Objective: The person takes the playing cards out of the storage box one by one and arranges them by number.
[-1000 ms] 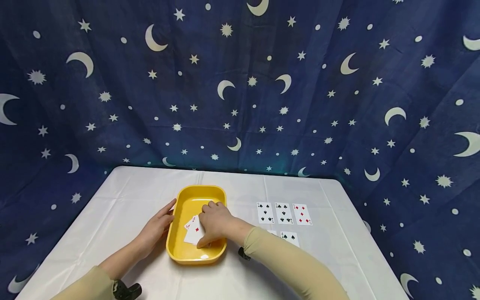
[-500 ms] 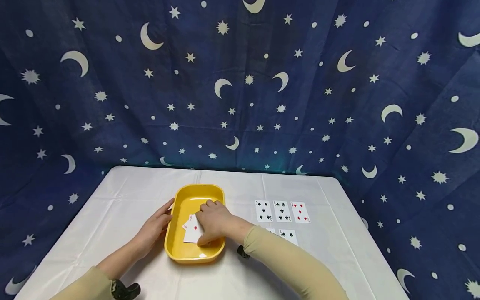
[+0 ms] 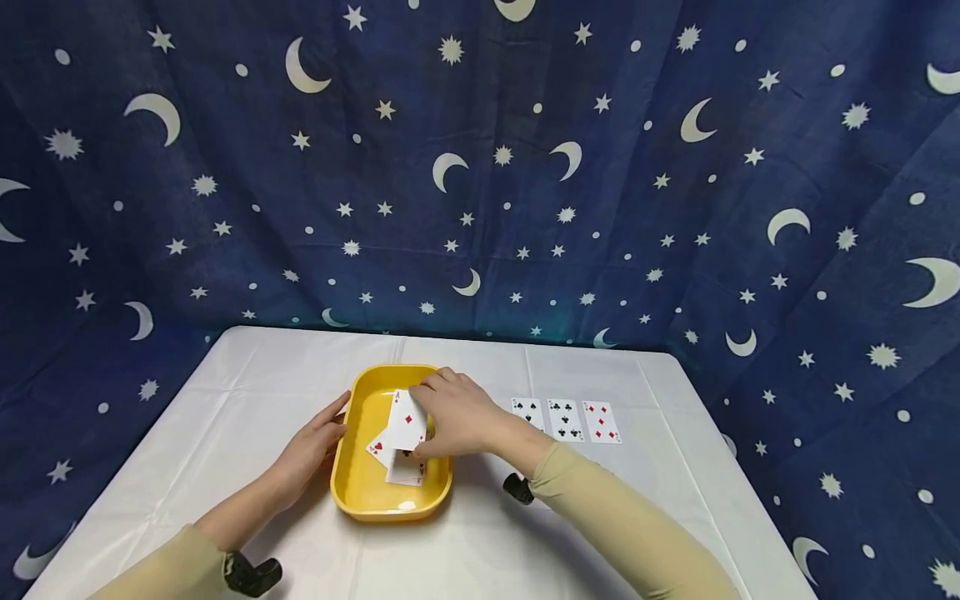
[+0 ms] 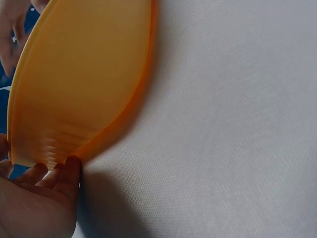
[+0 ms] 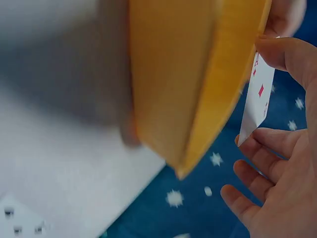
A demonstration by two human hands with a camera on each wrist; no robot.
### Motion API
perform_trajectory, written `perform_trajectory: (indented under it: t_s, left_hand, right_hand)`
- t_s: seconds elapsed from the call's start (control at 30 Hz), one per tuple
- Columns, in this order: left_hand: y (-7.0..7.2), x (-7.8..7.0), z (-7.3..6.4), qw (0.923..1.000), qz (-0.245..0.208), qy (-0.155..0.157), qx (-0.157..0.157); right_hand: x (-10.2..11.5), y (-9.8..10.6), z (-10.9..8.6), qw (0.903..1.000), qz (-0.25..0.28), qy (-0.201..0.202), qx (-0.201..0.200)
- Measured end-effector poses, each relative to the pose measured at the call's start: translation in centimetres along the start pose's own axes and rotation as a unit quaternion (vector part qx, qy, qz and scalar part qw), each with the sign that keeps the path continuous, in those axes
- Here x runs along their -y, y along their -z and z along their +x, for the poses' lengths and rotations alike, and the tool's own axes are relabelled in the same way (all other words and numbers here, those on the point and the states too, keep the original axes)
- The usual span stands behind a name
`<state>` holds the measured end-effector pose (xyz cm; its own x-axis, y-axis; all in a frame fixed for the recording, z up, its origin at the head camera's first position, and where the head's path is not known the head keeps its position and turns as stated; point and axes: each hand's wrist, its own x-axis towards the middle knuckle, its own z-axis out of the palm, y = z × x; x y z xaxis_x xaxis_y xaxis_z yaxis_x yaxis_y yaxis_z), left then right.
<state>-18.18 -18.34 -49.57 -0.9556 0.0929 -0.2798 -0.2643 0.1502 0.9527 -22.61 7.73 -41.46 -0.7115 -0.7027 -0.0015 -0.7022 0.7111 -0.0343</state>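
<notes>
In the head view, my right hand (image 3: 461,414) pinches an ace of diamonds (image 3: 407,421) between thumb and fingers, raised over the yellow tray (image 3: 352,493). Below it, inside the tray, lie more playing cards (image 3: 405,475), one with a red heart, partly covered by the held card. The right wrist view shows the ace (image 5: 260,91) between thumb and fingertips, the other fingers spread. My left hand (image 3: 303,458) rests its fingers against the tray's left outer wall. In the left wrist view, the fingertips (image 4: 73,166) touch that wall near the rim.
Right of the tray, a row of face-up cards lies on the white table: a spade card (image 3: 527,412), a club card (image 3: 565,421) and a diamond card (image 3: 602,422). The right forearm hides the area in front of them. A blue star-and-moon curtain (image 3: 480,208) hangs behind.
My right hand has lifted the ace of diamonds off the cards in the tray and moved up and right, uncovering the cards beneath. The left hand stays at the tray's side.
</notes>
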Motion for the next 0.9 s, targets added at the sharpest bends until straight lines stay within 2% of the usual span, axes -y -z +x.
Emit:
perform_trajectory:
  t_s: [0.23, 0.4, 0.6, 0.9]
  left_hand:
    - [-0.1, 0.2, -0.1, 1.0, 0.001, 0.002, 0.002]
    - [0.0, 0.0, 0.0, 1.0, 0.001, -0.003, 0.007]
    - [0.2, -0.4, -0.1, 0.9999, 0.006, -0.002, 0.013]
    - [0.2, -0.5, 0.1, 0.9998, 0.01, 0.006, 0.013]
  right_hand:
    - [-3.7, 2.3, -4.0, 0.9963, 0.036, -0.03, -0.072]
    - [-5.8, 2.8, -7.1, 0.9936, 0.043, -0.056, -0.088]
    - [-7.0, 1.9, -11.0, 0.9946, 0.035, -0.066, -0.072]
    - [-7.2, -1.3, -15.9, 0.9958, 0.034, -0.059, -0.062]
